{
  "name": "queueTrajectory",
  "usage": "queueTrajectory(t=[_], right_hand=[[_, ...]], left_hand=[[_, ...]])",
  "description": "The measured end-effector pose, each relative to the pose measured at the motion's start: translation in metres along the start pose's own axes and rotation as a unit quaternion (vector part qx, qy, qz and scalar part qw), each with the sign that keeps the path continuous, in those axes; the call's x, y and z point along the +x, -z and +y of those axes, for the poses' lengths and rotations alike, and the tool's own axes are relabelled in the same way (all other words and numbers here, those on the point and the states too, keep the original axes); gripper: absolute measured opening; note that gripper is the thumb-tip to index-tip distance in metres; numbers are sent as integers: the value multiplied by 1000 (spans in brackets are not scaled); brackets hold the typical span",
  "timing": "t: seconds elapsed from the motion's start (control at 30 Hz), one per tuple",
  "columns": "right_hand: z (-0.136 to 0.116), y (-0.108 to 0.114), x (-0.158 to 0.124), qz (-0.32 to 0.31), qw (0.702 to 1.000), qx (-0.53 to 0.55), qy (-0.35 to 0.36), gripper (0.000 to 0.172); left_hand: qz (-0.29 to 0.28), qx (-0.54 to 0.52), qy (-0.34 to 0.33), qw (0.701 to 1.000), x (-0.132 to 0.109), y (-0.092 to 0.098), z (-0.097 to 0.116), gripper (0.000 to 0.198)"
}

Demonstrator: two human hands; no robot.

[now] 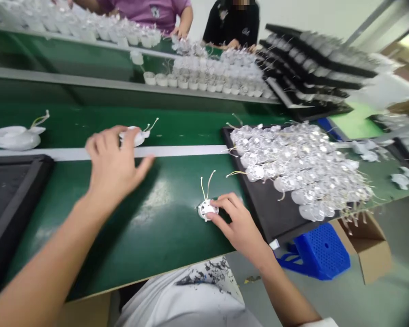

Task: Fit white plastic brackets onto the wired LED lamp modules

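My right hand [240,222] pinches a small round white part [206,210] between thumb and fingers, low over the green bench. Two thin wires stand up from that part. Farther left, my left hand [113,159] is spread, thumb apart from the fingers. Its fingertips are at a white piece with wires [141,136] on the far side of the pale strip; whether they touch it I cannot tell. A white, swan-shaped piece with wires [16,137] rests at the far left.
To the right, a black tray [276,204] holds rows of clear, wired pieces. An empty-looking black tray [10,190] lies left. Behind are a raised shelf [88,77] with white parts, stacked trays [313,63] and two people. A blue stool [323,250] stands below right.
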State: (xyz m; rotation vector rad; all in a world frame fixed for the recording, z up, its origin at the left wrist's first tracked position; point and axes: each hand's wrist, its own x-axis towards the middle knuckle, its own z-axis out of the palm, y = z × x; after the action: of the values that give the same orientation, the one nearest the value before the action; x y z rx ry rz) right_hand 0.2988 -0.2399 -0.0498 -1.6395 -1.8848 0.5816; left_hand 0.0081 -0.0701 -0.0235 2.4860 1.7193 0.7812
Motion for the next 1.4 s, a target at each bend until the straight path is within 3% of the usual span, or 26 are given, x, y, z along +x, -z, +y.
queueTrajectory(t=[0.03, 0.1, 0.17, 0.23, 0.4, 0.6, 0.7, 0.8, 0.93, 1.1, 1.2, 1.3, 1.4], right_hand=[[-7, -10, 0, -12, 998, 54, 2, 20], [-17, -26, 0, -24, 992, 124, 4, 19], [-23, -33, 1, -32, 987, 155, 9, 19], [-23, -34, 5, -36, 986, 164, 9, 21], [-21, -35, 14, -66, 979, 190, 20, 17], [-31, -62, 13, -21, 978, 207, 32, 12], [-33, -61, 14, -32, 979, 195, 46, 15], [-29, -48, 26, -93, 985, 127, 75, 27], [-23, -37, 45, -166, 964, -66, 195, 31], [-18, -51, 52, -130, 933, -166, 290, 21], [-16, -61, 53, -107, 934, -192, 282, 19], [-18, -61, 50, -112, 941, -204, 244, 17], [-29, -54, 39, -108, 968, -120, 194, 18]], left_hand=[[-17, -34, -36, 999, -24, 2, 14, 66], [-136, -138, -125, 973, -69, 2, 43, 67], [-214, -184, -147, 948, -99, -3, 63, 58], [-238, -201, -125, 942, -112, -11, 70, 47], [-230, -211, -66, 948, -114, -18, 62, 45], [-197, -211, -19, 957, -125, -7, 62, 45], [-209, -223, -4, 952, -131, 0, 54, 46], [-240, -255, -3, 937, -136, 11, 44, 65], [-253, -259, -31, 931, -144, 15, 33, 85], [-236, -256, -47, 936, -150, 7, 30, 88], [-234, -254, -68, 936, -149, 6, 29, 84], [-245, -236, -88, 936, -146, 8, 28, 61], [-266, -225, -81, 934, -142, 13, 31, 42]])
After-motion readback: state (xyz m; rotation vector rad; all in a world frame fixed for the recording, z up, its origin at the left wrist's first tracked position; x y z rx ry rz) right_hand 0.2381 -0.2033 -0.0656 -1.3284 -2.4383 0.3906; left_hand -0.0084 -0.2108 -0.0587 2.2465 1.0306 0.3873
